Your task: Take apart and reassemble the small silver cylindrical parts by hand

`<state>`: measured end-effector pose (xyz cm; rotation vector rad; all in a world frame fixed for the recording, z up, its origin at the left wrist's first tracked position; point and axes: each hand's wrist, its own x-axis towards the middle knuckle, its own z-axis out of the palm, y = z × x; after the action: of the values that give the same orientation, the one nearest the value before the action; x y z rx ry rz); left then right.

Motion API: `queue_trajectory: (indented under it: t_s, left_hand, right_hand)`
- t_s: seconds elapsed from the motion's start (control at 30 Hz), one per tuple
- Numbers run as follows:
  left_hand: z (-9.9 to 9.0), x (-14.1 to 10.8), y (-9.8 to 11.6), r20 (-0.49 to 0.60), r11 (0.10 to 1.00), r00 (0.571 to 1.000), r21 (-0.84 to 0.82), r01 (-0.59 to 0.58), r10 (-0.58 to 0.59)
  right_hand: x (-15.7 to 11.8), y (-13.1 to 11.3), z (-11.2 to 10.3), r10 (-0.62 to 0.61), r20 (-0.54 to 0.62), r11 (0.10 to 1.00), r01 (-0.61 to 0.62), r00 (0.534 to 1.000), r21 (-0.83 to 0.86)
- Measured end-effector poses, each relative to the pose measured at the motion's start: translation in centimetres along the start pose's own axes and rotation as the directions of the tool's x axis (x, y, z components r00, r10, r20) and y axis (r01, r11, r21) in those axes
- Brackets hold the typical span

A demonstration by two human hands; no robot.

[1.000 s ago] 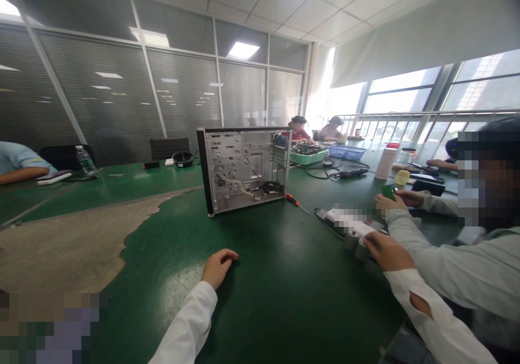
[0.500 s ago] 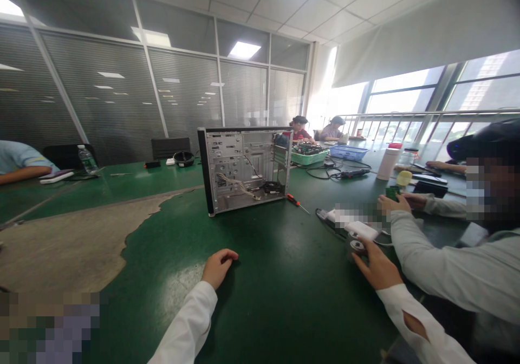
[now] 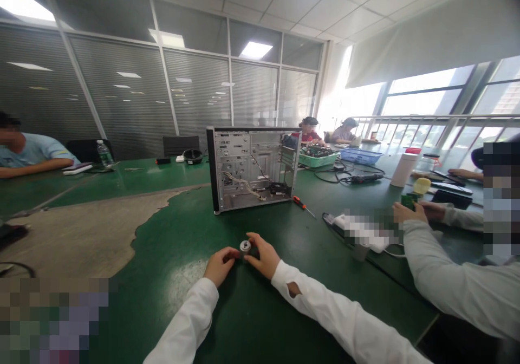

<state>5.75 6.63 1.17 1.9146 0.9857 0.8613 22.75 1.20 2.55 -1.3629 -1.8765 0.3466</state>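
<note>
Cylinder [image 3: 245,247], one of two, pinched by right hand [image 3: 252,248], left hand [image 3: 221,265] half-open beside it, one computer case [image 3: 255,163]

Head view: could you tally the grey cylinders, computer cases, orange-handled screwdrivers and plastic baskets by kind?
Grey cylinders: 2, one in the right hand
Computer case: 1
Orange-handled screwdriver: 1
Green basket: 1
Blue basket: 1
Total: 6
</note>
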Motion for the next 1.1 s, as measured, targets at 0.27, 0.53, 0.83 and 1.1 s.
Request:
queue_trajectory:
  t_s: [0.27, 0.53, 0.83, 1.1]
  left_hand:
    - [0.3, -0.3, 0.3, -0.054, 0.999, 0.998, 0.035, -0.005, 0.007]
    - [0.5, -0.6, 0.9, -0.032, 0.989, 0.999, 0.146, -0.013, 0.018]
    - [0.6, -0.5, 0.8, -0.016, 0.983, 1.000, 0.184, -0.014, 0.018]
    - [0.5, -0.6, 0.9, 0.039, 0.955, 0.997, 0.286, -0.072, 0.064]
  right_hand:
    - [0.0, 1.8, 1.8, -0.012, 0.027, 0.988, 0.008, 1.000, 0.155]
    - [-0.1, 2.1, 1.8, -0.067, 0.051, 0.992, 0.061, 0.996, 0.114]
    - [-0.1, 1.2, 0.7, -0.100, 0.008, 0.982, 0.097, 0.995, 0.161]
    - [0.1, 0.6, 0.5, -0.082, 0.014, 0.990, 0.080, 0.997, 0.115]
